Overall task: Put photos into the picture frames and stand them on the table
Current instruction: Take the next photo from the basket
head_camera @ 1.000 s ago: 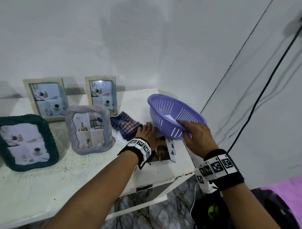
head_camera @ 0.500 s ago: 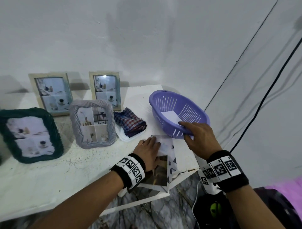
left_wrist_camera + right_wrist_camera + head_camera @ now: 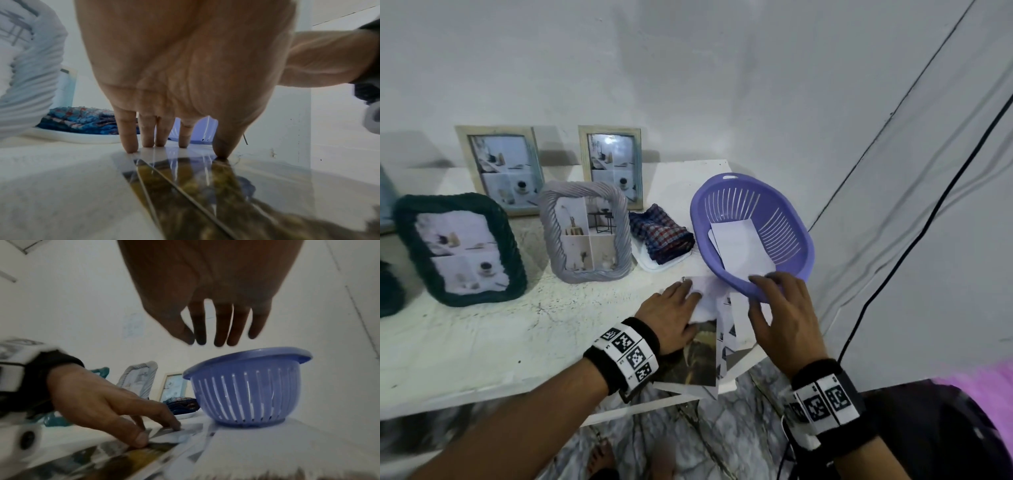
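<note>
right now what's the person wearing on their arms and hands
Both hands are bare, no gloves or rings visible. Each wrist has a black band with white tags printed in black square codes: left wristband, right wristband. The forearms are bare, no sleeves.

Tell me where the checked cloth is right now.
In the head view the checked cloth lies folded on a small white tray, between the grey twisted frame and the purple basket.
</note>
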{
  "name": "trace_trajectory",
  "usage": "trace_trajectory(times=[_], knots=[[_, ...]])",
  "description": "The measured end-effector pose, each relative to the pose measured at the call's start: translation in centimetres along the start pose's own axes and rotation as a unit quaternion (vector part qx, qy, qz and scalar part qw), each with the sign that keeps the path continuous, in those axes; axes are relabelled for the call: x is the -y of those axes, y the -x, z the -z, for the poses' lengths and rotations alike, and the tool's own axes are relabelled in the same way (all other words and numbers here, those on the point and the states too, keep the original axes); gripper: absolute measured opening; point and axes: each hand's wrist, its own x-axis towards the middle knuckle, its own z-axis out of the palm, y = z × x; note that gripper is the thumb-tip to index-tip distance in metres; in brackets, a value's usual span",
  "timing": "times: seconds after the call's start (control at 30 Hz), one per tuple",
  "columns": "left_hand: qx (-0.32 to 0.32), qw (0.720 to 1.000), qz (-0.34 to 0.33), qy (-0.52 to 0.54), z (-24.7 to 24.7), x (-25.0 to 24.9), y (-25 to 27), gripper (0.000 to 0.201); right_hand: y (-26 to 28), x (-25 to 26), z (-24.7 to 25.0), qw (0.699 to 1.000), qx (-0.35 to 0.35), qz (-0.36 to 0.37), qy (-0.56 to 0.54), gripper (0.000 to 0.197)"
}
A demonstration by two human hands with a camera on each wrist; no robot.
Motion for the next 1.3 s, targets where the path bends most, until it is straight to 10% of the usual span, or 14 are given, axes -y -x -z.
trace_trajectory(times=[0.13,0.23,0.37,0.43,0.73,0.9,1.0,1.13,1.3], knots=[[0.012,1.000,0.017,0.008,-0.3,0.0,0.4,0.071,4.6,2.2,-0.1,0.971,0.015,-0.219,-0.095,0.017],[0.017,1.000,0.023,0.010,-0.4,-0.2,0.6,0.067,7.7,1.8,-3.0,0.868,0.176,-0.418,-0.203,0.024],[0.020,0.999,0.027,0.007,-0.4,-0.4,0.8,0.066,8.2,2.9,-5.5,0.675,0.176,-0.532,-0.480,0.022],[0.022,0.999,0.028,0.013,-0.3,-0.5,0.9,0.066,7.3,4.1,-5.3,0.635,0.158,-0.528,-0.541,0.011],[-0.071,0.959,0.091,0.258,0.6,0.6,4.8,0.068,8.0,5.7,-4.8,0.666,0.141,-0.467,-0.565,0.018],[-0.188,0.763,0.223,0.576,0.5,1.8,8.7,0.052,6.8,7.5,-3.8,0.647,0.139,-0.404,-0.631,0.030],[-0.206,0.684,0.178,0.677,1.0,1.6,9.6,0.023,5.1,8.6,-3.7,0.698,0.132,-0.339,-0.617,0.034],[-0.305,0.703,0.095,0.636,3.4,2.0,9.7,0.031,2.1,9.2,-4.4,0.854,0.124,-0.237,-0.446,0.018],[-0.368,0.750,0.018,0.550,5.3,3.0,8.9,0.030,-1.0,9.3,-4.8,0.916,0.064,-0.164,-0.360,0.025]])
